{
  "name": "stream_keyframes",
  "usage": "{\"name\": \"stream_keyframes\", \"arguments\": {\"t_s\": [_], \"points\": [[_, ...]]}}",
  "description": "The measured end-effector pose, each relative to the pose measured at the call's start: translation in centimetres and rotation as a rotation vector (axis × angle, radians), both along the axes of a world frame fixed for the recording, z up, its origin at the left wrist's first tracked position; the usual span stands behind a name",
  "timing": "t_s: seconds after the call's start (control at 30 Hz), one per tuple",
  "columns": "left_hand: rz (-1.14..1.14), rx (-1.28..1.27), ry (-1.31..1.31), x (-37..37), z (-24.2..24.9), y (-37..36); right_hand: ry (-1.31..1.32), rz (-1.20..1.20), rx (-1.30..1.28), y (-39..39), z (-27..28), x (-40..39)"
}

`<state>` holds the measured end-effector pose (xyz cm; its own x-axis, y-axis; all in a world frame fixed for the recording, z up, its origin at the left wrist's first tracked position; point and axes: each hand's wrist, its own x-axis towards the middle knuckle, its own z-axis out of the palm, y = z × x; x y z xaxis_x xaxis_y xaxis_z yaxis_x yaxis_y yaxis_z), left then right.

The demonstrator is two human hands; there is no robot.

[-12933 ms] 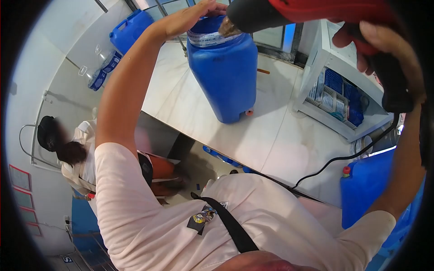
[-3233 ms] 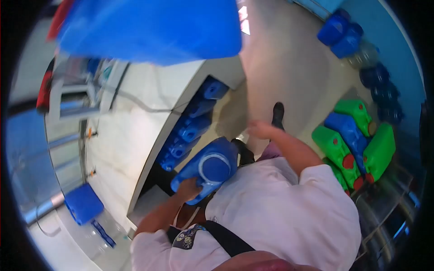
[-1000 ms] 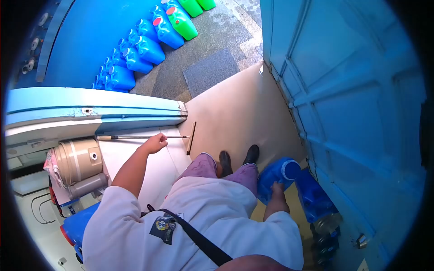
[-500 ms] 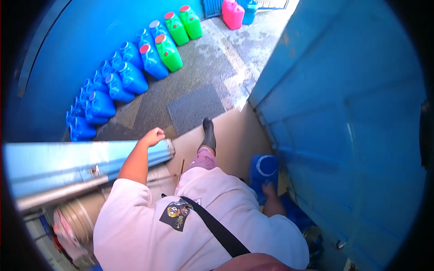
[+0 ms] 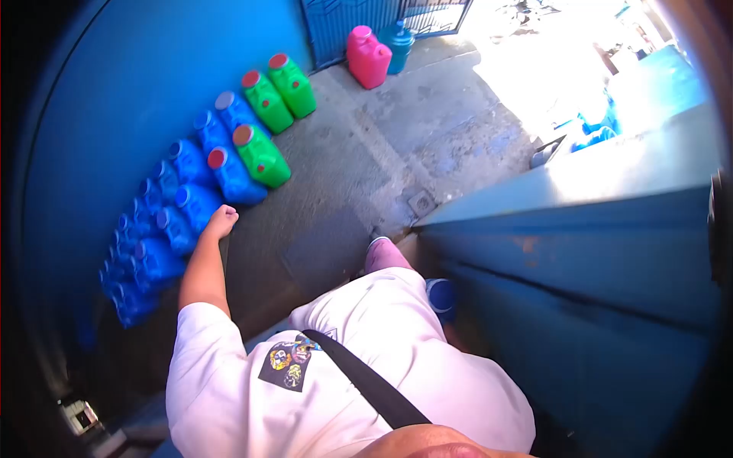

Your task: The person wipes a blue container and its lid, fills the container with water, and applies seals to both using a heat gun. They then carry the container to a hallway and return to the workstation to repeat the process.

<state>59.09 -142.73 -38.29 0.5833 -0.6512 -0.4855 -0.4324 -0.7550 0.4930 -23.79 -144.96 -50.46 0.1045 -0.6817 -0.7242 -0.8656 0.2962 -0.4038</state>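
Note:
My left hand [image 5: 223,221] swings out ahead of me, fingers curled in a loose fist with nothing seen in it. Behind it in view stand the blue jugs [image 5: 197,208] along the wall, which it does not appear to touch. Low at my right side hangs a blue jug [image 5: 440,296] with a pale ring around its cap. My right arm reaches down to that jug in shadow; the fingers of my right hand are hidden. A foot at the end of my pink-trousered leg [image 5: 385,256] is forward on the floor.
Green jugs with red caps [image 5: 265,156] join the row along the blue wall [image 5: 183,53]. Farther on, a pink jug [image 5: 369,59] and a teal water bottle [image 5: 398,47] stand by a barred gate [image 5: 336,34]. A blue metal door [image 5: 565,252] borders my right; a drain [image 5: 421,201] lies ahead.
I have moved forward through the doorway, and the sunlit outdoors shows more. My left hand swung left and forward. The jug at my right travelled along with me.

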Motion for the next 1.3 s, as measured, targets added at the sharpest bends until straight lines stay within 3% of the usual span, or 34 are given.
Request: {"name": "stream_keyframes", "arguments": {"t_s": [0.1,0.23,0.3,0.37,0.43,0.5,0.57,0.67,0.8,0.93,1.0,1.1,1.2,1.27,1.3], "points": [[-0.147,-0.080,0.030,4.4,-2.3,-10.2,0.070,-0.081,0.048,-6.8,-1.7,6.1],[-0.175,0.028,0.159,10.8,-5.4,-23.1,0.067,-0.159,0.081,-17.4,-7.2,14.3],[-0.106,0.193,0.057,11.5,-3.3,-30.4,0.066,-0.187,0.101,-23.3,-11.5,17.9],[-0.171,0.236,0.065,19.3,-9.9,-37.1,0.073,-0.198,0.130,-28.8,-15.2,21.1],[-0.237,0.170,-0.215,22.3,-14.1,-44.1,0.093,-0.191,0.155,-33.3,-17.3,23.4],[-0.425,0.357,-0.099,19.2,-11.6,-55.2,0.097,-0.229,0.159,-38.0,-18.3,25.9],[-0.530,0.376,-0.051,17.3,-12.3,-66.4,0.108,-0.321,0.156,-42.4,-18.3,27.5],[-0.577,0.141,0.065,13.4,-13.7,-82.8,0.062,-0.564,0.114,-50.5,-20.0,28.0],[-0.614,0.039,0.291,10.0,-15.5,-99.6,-0.038,-0.813,0.123,-66.0,-15.1,31.3],[-0.663,0.070,0.038,12.9,-17.8,-108.9,0.022,-0.859,0.171,-81.2,-17.4,31.1],[-0.593,0.112,0.061,15.1,-17.6,-111.4,0.083,-0.857,0.218,-88.3,-16.1,30.8],[-0.565,0.185,0.004,19.6,-17.9,-114.0,-0.070,-0.937,0.194,-97.5,-19.8,28.1],[-0.510,0.302,-0.009,22.3,-17.3,-115.6,0.091,-0.793,0.201,-108.1,-21.1,28.4],[-0.307,0.263,0.082,23.2,-17.7,-116.1,0.161,-0.647,0.326,-116.8,-21.8,29.8],[-0.224,0.224,0.127,23.2,-17.7,-116.2,0.198,-0.579,0.290,-119.0,-27.4,29.0]]}}
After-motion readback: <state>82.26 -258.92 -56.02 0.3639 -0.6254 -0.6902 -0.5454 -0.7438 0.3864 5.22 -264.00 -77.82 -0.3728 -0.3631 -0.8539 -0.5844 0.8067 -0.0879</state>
